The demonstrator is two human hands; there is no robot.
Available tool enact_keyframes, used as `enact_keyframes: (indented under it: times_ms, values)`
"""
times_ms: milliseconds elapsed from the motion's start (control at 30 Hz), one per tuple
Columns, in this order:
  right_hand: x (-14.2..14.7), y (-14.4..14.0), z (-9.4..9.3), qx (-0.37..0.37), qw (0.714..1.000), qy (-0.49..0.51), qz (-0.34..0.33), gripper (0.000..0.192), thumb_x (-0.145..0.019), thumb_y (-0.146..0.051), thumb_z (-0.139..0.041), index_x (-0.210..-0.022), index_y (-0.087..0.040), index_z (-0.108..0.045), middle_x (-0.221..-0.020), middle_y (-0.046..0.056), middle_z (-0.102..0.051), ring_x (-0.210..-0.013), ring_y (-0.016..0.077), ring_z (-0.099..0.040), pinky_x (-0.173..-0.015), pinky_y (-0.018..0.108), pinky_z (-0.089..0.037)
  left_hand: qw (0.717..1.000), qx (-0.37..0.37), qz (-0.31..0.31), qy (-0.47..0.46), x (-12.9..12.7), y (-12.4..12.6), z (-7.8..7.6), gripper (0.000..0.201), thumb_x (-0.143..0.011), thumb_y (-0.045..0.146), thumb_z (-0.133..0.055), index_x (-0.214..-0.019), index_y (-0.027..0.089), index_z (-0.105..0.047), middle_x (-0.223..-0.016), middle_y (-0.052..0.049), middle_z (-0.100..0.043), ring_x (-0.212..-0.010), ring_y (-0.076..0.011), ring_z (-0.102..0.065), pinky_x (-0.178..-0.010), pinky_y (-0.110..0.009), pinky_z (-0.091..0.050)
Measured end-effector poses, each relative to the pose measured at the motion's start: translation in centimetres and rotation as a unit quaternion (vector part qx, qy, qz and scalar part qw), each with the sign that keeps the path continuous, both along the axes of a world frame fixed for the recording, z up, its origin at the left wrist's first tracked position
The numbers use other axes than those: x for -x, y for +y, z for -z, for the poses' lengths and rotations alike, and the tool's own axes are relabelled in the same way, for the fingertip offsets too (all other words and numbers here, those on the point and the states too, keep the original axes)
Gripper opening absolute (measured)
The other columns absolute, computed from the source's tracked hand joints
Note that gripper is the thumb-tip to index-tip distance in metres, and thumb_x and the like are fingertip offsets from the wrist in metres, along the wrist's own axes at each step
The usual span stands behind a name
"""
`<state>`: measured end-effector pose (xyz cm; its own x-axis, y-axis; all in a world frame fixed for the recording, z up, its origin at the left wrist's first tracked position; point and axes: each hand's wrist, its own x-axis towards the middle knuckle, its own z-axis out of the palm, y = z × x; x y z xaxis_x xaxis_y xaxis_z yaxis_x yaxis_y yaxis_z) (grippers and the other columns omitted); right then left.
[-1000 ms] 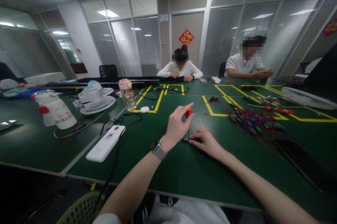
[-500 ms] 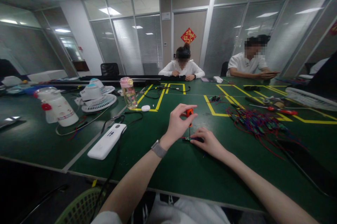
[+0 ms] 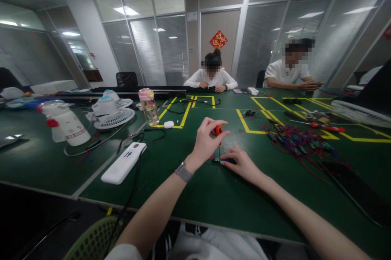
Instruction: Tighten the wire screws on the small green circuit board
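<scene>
My left hand (image 3: 205, 141) grips the screwdriver (image 3: 218, 133) upright, its tip down on the small board (image 3: 217, 160) on the counter (image 3: 214, 195). My right hand (image 3: 241, 164) pins that board, touching it from the right.

Left hand (image 3: 205, 142) upright on orange screwdriver (image 3: 218, 131)

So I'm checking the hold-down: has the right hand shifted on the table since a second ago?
No. The right hand stays pressed beside the screwdriver.
</scene>
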<state>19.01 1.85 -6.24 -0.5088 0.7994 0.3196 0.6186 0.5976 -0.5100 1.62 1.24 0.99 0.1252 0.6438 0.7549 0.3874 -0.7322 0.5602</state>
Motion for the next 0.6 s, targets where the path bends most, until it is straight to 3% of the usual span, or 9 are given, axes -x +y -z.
enact_keyframes:
  times_ms: [67, 200, 267, 433, 600]
  values:
    - [0.0, -0.04, -0.07, 0.004, 1.0, -0.001, -0.002, 0.016, -0.083, -0.029, -0.065, -0.092, -0.022, -0.076, -0.084, 0.006, -0.068, -0.086, 0.0225, -0.058, -0.079, 0.035, -0.045, 0.999, -0.026, -0.025, 0.034, 0.16, -0.17, -0.15, 0.025, -0.091, 0.028, -0.056, -0.113, 0.023, -0.065, -0.097, -0.004, -0.056, -0.089, -0.0161, -0.057, -0.082, -0.031, -0.05]
    - [-0.01, -0.1, -0.15, 0.007, 1.0, 0.001, -0.002, 0.016, -0.083, -0.028, -0.065, -0.093, -0.021, -0.076, -0.085, 0.006, -0.068, -0.087, 0.0224, -0.057, -0.08, 0.035, -0.046, 0.998, -0.031, 0.04, 0.041, 0.17, -0.14, -0.1, 0.039, -0.096, 0.014, -0.036, -0.131, 0.022, -0.051, -0.112, -0.006, -0.058, -0.101, -0.0159, -0.057, -0.092, -0.032, -0.047]
    - [-0.01, -0.12, -0.16, 0.007, 1.0, 0.002, -0.003, 0.015, -0.083, -0.028, -0.066, -0.093, -0.021, -0.076, -0.086, 0.006, -0.068, -0.087, 0.0224, -0.057, -0.08, 0.035, -0.046, 0.998, -0.027, 0.044, 0.034, 0.04, -0.02, 0.04, 0.037, -0.095, 0.014, -0.041, -0.129, 0.022, -0.052, -0.108, -0.005, -0.061, -0.094, -0.0145, -0.059, -0.086, -0.029, -0.049]
    - [0.05, -0.13, -0.18, 0.004, 1.0, -0.007, 0.001, 0.016, -0.083, -0.027, -0.066, -0.093, -0.021, -0.076, -0.085, 0.007, -0.068, -0.086, 0.0226, -0.057, -0.08, 0.035, -0.045, 0.996, -0.054, -0.063, 0.04, -0.02, -0.06, 0.12, 0.024, -0.083, 0.03, -0.067, -0.104, 0.02, -0.066, -0.088, -0.002, -0.055, -0.076, -0.0131, -0.055, -0.072, -0.026, -0.049]
    - [0.11, -0.17, -0.31, 0.003, 1.0, -0.011, 0.001, 0.016, -0.082, -0.025, -0.066, -0.094, -0.019, -0.076, -0.084, 0.007, -0.067, -0.085, 0.0226, -0.057, -0.078, 0.035, -0.045, 0.998, -0.035, 0.003, 0.059, 0.08, -0.24, -0.08, 0.038, -0.09, 0.012, -0.047, -0.126, 0.02, -0.053, -0.103, -0.005, -0.06, -0.089, -0.0143, -0.059, -0.08, -0.027, -0.05]
